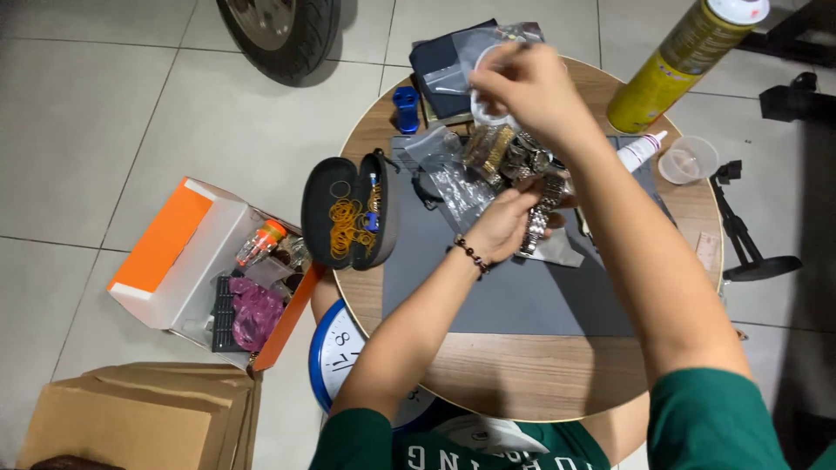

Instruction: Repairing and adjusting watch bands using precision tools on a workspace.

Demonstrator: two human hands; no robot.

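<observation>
My left hand point(503, 224) grips a silver metal-band wristwatch point(540, 213) over the grey mat point(522, 287) on the round wooden table point(522, 374). A dark bead bracelet sits on that wrist. My right hand point(522, 83) is raised over the far side of the table, fingers pinched on a small clear plastic bag point(488, 61). Between the hands lies a pile of watches and metal bands point(514, 155) with more clear bags point(453, 178).
An open black case point(348, 213) with orange rubber rings sits at the table's left edge. A blue tool point(406, 108), a yellow spray can point(684, 57), a white tube point(640, 150) and a clear cup point(688, 160) stand about. On the floor: an orange-white box point(192, 261), a cardboard box point(139, 418), a blue clock point(344, 357), a tyre point(283, 35).
</observation>
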